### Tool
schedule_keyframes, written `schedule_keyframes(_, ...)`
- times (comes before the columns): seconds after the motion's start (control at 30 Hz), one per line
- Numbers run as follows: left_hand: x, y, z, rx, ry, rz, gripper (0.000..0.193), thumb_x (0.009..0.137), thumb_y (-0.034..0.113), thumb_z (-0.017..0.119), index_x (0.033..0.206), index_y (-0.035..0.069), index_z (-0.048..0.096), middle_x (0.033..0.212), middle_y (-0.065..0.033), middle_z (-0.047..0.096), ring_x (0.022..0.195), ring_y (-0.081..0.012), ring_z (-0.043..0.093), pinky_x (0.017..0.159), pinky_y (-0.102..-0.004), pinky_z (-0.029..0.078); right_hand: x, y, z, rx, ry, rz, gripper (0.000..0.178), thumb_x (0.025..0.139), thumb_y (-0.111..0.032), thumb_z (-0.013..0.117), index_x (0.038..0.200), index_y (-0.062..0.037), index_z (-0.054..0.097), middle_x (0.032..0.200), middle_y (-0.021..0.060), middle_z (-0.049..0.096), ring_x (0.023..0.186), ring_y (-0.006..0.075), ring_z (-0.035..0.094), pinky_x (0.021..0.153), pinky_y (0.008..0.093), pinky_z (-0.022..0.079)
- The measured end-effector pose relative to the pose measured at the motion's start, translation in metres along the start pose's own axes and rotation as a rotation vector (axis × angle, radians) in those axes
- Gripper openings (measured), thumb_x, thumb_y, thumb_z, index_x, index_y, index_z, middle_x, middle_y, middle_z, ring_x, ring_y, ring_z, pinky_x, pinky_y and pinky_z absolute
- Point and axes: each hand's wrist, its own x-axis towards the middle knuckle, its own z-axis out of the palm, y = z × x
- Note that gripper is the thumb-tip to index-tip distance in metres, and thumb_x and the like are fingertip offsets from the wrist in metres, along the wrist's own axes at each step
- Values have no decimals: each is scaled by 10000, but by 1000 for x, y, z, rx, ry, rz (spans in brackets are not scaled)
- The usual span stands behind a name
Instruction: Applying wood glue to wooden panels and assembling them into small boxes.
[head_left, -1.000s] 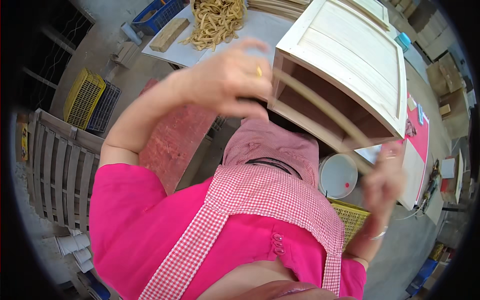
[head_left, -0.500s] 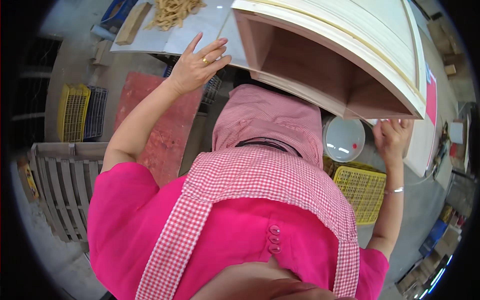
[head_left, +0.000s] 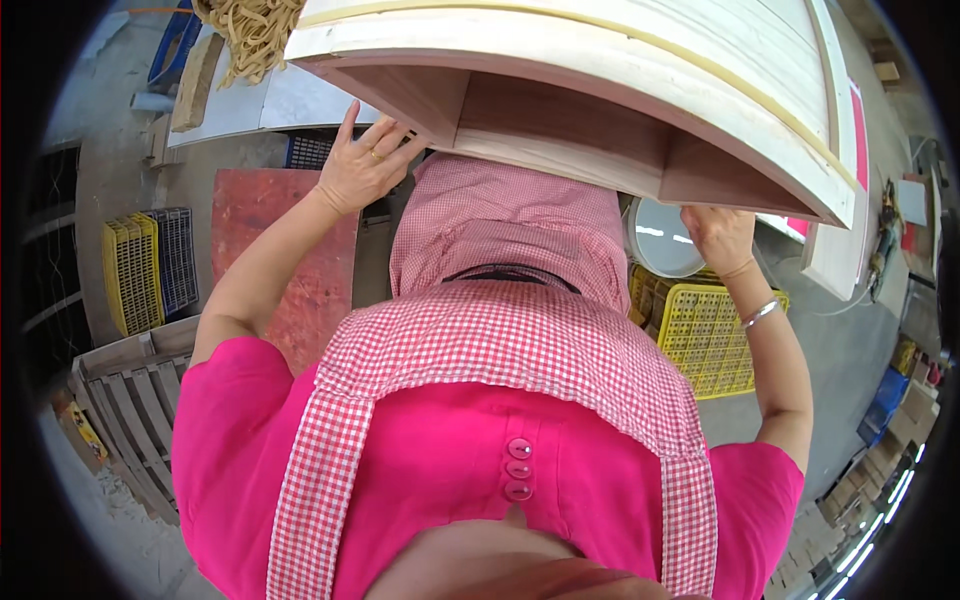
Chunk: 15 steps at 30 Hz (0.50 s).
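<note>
A pale wooden box with an open front faces me, its hollow inside showing. A long yellowish band stretches across its upper side. By the box's lower left corner is my left hand, thumb raised apart and fingers stretched out, the fingertips at the wood. My right hand, with a bracelet on its wrist, is curled against the lower right edge of the box; its fingertips are partly hidden there.
Tan bands lie heaped on a white-topped table, beside a wooden block. Below the box are a round pale container and a yellow crate. A red board, more crates and a slatted wooden piece stand on the left.
The box has turned and extends farther left in view, its left corner now at my left hand. My left hand has moved slightly lower; my right hand has moved inward along the lower edge.
</note>
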Motion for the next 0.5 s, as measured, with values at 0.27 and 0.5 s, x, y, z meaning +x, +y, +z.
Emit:
schedule_keyframes(0.27,11,-4,15,-19,4,-44,405,775,327,659,1165,230,603,1284,5,483,1262,-192,407,1065,-567,254,11,16,20,-39,-92,113,278,762,-196,636,1016,-82,633,1034,120,618,1022,327,550,902,453,412)
schedule_keyframes(0.5,29,0,-10,-81,-2,-40,288,793,244,645,1049,112,636,1214,-76,540,1187,-245,477,1069,-513,283,34,5,-7,44,407,-3,299,701,-80,669,991,-29,618,960,158,630,905,357,594,807,456,472)
